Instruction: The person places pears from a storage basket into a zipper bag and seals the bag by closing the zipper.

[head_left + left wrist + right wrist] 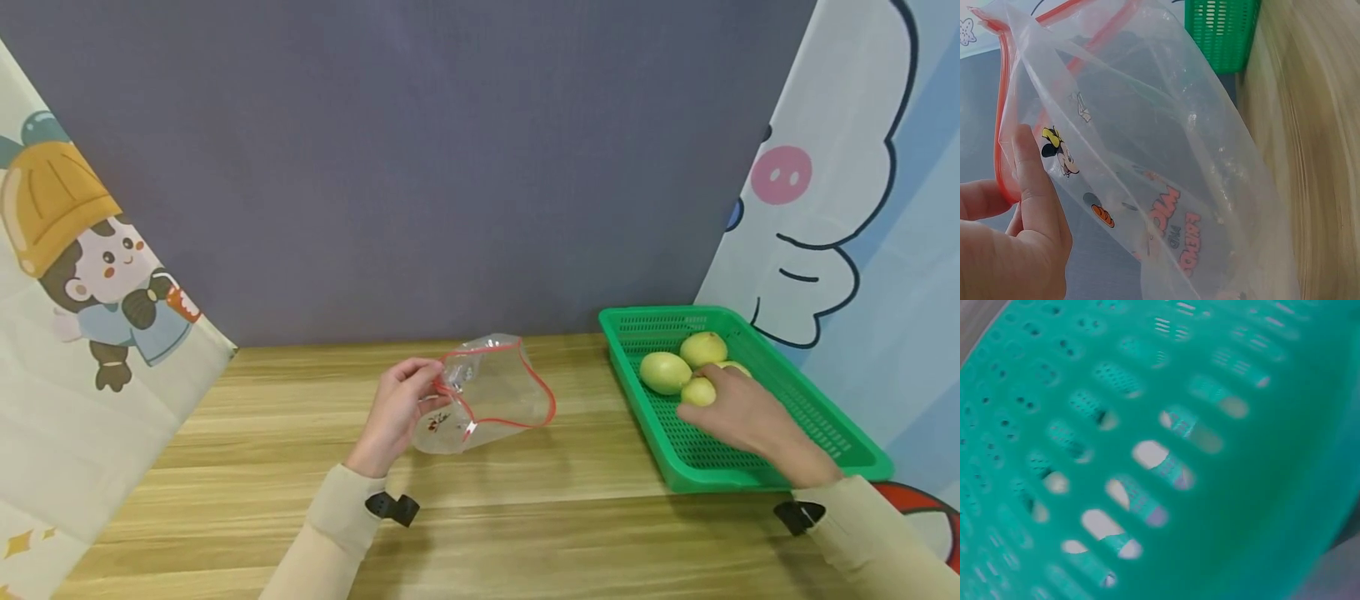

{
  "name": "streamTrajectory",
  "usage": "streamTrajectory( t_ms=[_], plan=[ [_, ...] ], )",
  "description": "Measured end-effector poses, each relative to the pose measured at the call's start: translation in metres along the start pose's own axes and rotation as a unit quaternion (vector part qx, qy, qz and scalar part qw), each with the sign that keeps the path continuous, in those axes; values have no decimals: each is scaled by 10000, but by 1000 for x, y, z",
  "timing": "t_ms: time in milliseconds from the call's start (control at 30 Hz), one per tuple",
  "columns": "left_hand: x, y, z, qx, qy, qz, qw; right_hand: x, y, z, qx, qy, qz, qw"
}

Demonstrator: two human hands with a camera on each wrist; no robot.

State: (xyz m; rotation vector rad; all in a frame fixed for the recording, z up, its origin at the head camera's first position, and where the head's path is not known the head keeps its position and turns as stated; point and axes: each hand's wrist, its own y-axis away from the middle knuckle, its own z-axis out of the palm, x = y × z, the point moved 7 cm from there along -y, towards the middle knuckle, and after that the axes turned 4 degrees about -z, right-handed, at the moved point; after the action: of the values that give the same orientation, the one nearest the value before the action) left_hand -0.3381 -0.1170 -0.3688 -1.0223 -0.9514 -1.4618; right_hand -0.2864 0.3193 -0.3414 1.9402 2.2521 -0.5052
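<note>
My left hand (401, 408) pinches the red-edged rim of a clear plastic zip bag (510, 387), whose mouth gapes toward the right. Cartoon prints show on the bag (1147, 156) in the left wrist view, with the thumb and fingers (1038, 194) at its red rim. Over at the right, my right hand (738, 412) reaches into a green plastic basket (675, 475) and grips a yellow-green lemon (699, 392). Beside it lie more lemons (665, 372), one partly behind the hand. In the right wrist view the slotted basket wall (1260, 506) hides hand and fruit.
The bag and basket stand on a wood-grain table (525, 533). A grey cloth backdrop (450, 167) rises behind the table, with cartoon-printed sheets on the left (172, 400) and right (825, 100). The basket's raised rim surrounds the lemons.
</note>
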Motion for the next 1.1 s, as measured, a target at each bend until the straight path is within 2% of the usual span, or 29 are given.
streamTrajectory(
  t_ms=[300,667,1100],
  plan=[
    [1,-1,-1,-38,27,-18,10000,-29,2,-10,135,-75,65,9999],
    [1,0,-2,-16,50,4,10000,-62,-1,-25,520,-423,-183,9976],
    [0,1,0,-28,53,27,10000,-84,-6,-30,663,-1179,-213,9906]
  ],
)
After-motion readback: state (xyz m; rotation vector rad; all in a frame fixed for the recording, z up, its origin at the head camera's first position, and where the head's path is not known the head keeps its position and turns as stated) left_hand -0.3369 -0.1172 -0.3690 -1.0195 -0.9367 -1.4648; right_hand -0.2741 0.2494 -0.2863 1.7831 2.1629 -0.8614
